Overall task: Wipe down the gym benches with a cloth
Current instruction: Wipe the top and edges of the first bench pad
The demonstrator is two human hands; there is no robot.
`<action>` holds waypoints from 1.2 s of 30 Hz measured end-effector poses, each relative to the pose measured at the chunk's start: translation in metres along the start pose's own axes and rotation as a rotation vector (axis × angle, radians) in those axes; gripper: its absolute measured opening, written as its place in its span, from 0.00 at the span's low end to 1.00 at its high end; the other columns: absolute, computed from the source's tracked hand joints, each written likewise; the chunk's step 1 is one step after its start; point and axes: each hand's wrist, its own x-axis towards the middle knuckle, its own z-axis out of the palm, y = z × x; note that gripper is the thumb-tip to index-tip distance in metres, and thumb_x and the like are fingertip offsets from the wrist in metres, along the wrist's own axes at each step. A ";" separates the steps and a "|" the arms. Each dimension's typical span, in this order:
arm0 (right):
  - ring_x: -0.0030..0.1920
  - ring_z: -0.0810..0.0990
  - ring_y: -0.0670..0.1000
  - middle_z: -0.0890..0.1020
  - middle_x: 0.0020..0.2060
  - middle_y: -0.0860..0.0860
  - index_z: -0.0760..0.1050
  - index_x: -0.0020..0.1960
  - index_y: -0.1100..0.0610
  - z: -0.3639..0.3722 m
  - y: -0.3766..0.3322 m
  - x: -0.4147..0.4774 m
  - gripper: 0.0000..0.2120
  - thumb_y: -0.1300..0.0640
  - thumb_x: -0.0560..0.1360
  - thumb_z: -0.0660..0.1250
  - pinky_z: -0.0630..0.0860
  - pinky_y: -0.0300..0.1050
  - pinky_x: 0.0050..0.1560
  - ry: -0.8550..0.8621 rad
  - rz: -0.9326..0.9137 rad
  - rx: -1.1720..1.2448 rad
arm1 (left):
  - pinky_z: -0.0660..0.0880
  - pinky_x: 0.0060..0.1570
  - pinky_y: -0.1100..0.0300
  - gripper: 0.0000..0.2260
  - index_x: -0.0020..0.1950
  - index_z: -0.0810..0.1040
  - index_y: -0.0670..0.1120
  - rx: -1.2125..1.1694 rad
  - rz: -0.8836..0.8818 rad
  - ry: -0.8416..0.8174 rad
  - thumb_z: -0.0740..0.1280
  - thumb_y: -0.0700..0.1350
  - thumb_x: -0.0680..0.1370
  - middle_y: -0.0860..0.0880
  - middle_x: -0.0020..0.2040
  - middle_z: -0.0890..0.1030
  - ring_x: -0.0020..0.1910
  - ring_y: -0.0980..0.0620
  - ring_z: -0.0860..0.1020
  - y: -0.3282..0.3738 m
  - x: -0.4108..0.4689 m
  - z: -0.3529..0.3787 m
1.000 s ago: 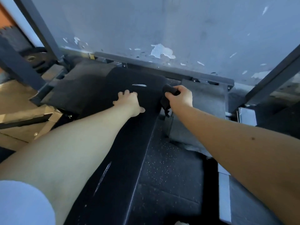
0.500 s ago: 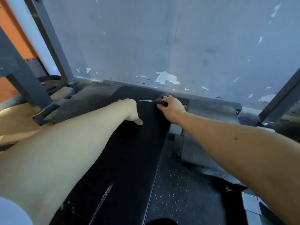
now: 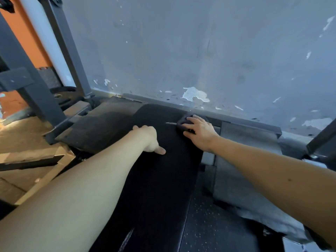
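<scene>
A: Obs., near end first. Bench (image 3: pixel 163 188) pad is black, textured and firm-looking, with a pale scuff low down. The frame is likely heavy and shouldn't shift under a wipe.
B: Left hand?
A: Left hand (image 3: pixel 149 140) rests mid-pad, thumb out flat, holding nothing. Fingers are mostly hidden past the knuckles. Reads as a brace.
B: And the cloth?
A: Cloth (image 3: pixel 183 122) is dark and wadded, at the pad's far end on the right side. Right hand (image 3: pixel 199 132) lies on top, fingers curved over it, thumb tucked against its near side. It looks soft and light and will likely bunch, so best held palm-down over the whole wad.
B: Beyond?
A: Wall (image 3: pixel 200 51), paint flaking, just behind the pad.
</scene>
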 end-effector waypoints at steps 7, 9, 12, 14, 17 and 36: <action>0.75 0.62 0.53 0.72 0.71 0.51 0.73 0.72 0.46 -0.004 -0.005 0.030 0.20 0.45 0.84 0.52 0.57 0.53 0.75 0.018 0.076 -0.051 | 0.64 0.72 0.44 0.39 0.83 0.57 0.51 -0.027 0.043 -0.011 0.71 0.61 0.77 0.45 0.80 0.61 0.79 0.38 0.57 -0.005 -0.015 -0.003; 0.77 0.60 0.54 0.69 0.75 0.52 0.72 0.74 0.47 0.004 -0.013 0.008 0.20 0.46 0.85 0.54 0.56 0.53 0.76 0.028 0.003 -0.051 | 0.63 0.74 0.43 0.40 0.83 0.55 0.55 -0.063 0.055 -0.021 0.72 0.58 0.77 0.47 0.81 0.60 0.80 0.41 0.56 -0.013 -0.016 -0.004; 0.78 0.59 0.54 0.66 0.78 0.50 0.71 0.76 0.47 0.012 -0.024 -0.046 0.21 0.46 0.84 0.58 0.53 0.51 0.77 0.022 -0.200 0.015 | 0.63 0.74 0.45 0.40 0.82 0.56 0.59 -0.053 0.057 0.017 0.74 0.59 0.75 0.49 0.82 0.60 0.80 0.43 0.58 -0.022 -0.016 -0.002; 0.73 0.64 0.54 0.70 0.74 0.50 0.73 0.74 0.47 0.013 -0.022 -0.069 0.21 0.47 0.83 0.60 0.56 0.50 0.75 0.002 -0.311 0.025 | 0.64 0.72 0.47 0.40 0.81 0.57 0.60 -0.041 0.061 0.041 0.73 0.60 0.75 0.51 0.81 0.61 0.79 0.44 0.60 -0.023 -0.018 0.000; 0.67 0.70 0.59 0.75 0.68 0.54 0.77 0.71 0.50 0.012 -0.002 -0.037 0.19 0.49 0.81 0.64 0.64 0.53 0.72 0.029 -0.287 0.001 | 0.64 0.71 0.47 0.39 0.81 0.58 0.60 -0.056 0.063 0.055 0.74 0.61 0.75 0.51 0.81 0.62 0.78 0.44 0.61 -0.023 -0.018 0.001; 0.65 0.69 0.59 0.73 0.66 0.53 0.77 0.70 0.50 0.006 0.005 -0.067 0.19 0.46 0.83 0.59 0.69 0.55 0.69 0.104 -0.112 -0.025 | 0.62 0.72 0.47 0.37 0.82 0.59 0.55 -0.151 0.012 0.098 0.71 0.61 0.77 0.55 0.83 0.56 0.79 0.44 0.62 -0.023 -0.031 0.010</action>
